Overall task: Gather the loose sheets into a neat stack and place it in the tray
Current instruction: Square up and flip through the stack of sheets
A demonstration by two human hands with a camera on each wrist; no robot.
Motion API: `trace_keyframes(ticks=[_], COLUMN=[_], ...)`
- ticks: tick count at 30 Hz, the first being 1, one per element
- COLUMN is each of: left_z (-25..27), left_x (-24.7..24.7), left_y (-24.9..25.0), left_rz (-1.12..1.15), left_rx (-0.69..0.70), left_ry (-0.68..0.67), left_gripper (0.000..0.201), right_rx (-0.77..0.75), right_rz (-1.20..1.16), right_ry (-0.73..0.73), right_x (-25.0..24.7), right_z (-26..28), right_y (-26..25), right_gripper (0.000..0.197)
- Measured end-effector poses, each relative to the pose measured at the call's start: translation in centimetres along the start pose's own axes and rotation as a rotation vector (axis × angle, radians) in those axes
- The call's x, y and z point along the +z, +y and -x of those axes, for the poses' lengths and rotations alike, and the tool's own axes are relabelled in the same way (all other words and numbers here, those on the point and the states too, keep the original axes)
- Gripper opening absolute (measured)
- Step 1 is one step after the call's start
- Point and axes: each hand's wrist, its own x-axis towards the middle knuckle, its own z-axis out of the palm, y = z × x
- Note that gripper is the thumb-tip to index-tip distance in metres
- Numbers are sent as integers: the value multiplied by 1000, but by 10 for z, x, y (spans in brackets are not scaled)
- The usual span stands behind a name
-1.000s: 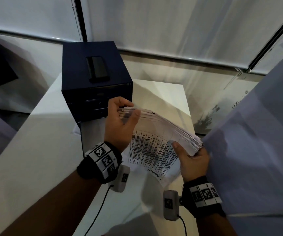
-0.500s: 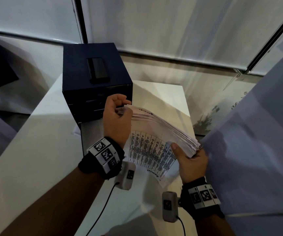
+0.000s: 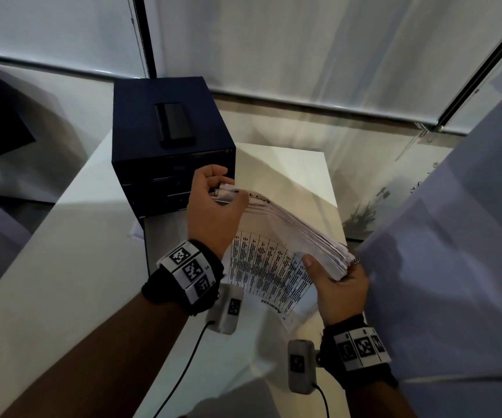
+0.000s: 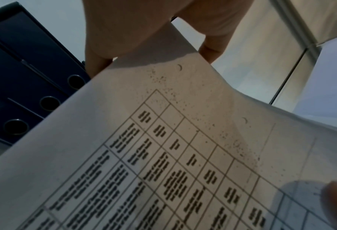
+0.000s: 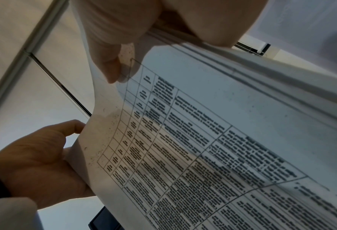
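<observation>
A thick stack of printed sheets (image 3: 277,254) hangs in the air over the white table (image 3: 62,267), sagging between my two hands. My left hand (image 3: 228,194) grips its far end, thumb on top and fingers curled underneath. My right hand (image 3: 334,280) holds the near end with the thumb pressed on the table-printed top sheet. The left wrist view shows that sheet (image 4: 163,155) close up below my fingers (image 4: 124,31). In the right wrist view the sheet (image 5: 203,140) fills the frame, with my left hand (image 5: 35,163) at its far edge. A grey tray (image 3: 165,236) sticks out from the dark blue drawer unit (image 3: 141,131), just left of the stack.
A flat black device (image 3: 174,125) lies on top of the drawer unit. The unit's drawer fronts with round finger holes (image 4: 49,102) are near my left hand. White blinds line the back wall. A pale partition (image 3: 455,236) stands close on the right.
My left hand has lifted the far end of the stack a little and drawn it toward the drawer unit. The right hand has barely moved.
</observation>
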Motion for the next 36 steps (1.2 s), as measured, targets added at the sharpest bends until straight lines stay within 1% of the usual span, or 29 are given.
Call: trace_keyframes(ticks=[3,5,8,10,13,16,19,21,22,23,24,25,26,27,28,30,31,34,35,36], left_z=[-2,-4,-1,0,-1,-3,-5,-5,-4,-3,-3,-2,-1,0,0,1,3,13,18,22], left_x=[-1,-1,-2,-3,-3,-3,-3,-4,-6,-11,-16,-21,-27,-30,-32,-31,-29,-32,-34,-38], left_y=[-1,0,0,-2,-4,-2,-1,0,0,-2,-8,-15,-23,-29,-34,-32,-27,-25,-30,-38], left_rz=[-21,-10,1,-68,-131,-122,-148,-92,-9,79,146,190,179,114,5,-165,-183,-194,-220,-257], left_rx=[18,19,26,65,89,76,42,27,32,30,8,-37,-96,-138,-144,-74,-22,137,179,181], left_ry=[41,54,-2,-55,-45,4,-8,-10,-40,-103,-203,-308,-385,-427,-439,-419,-405,-399,-429,-465], left_gripper=[30,25,13,7,7,13,11,8,7,13,28,47,65,78,78,49,40,32,24,27], right_rx=[7,17,19,15,26,35,37,46,55,60,65,68,76,85,84,56,26,-67,-73,-70], right_rz=[-7,-12,-28,-28,-33,-35,-32,-33,-43,-46,-33,-16,-2,10,19,15,1,-50,-65,-72], right_ry=[18,18,13,11,17,21,19,14,11,5,3,-1,-7,-14,-26,-31,-23,-23,-25,-15], right_x=[-1,-1,-1,-1,-1,0,1,1,0,0,-1,-4,-6,-7,-7,-8,-10,-17,-17,-16], right_z=[0,-1,0,-1,-2,-2,-1,-2,-3,-3,-4,-6,-9,-13,-18,-25,-29,-25,-22,-18], right_y=[2,2,1,0,-1,1,-1,0,1,1,1,1,2,0,-2,-9,-14,-23,-22,-19], right_gripper=[43,42,35,33,30,29,30,29,27,26,25,23,21,19,18,20,20,20,22,29])
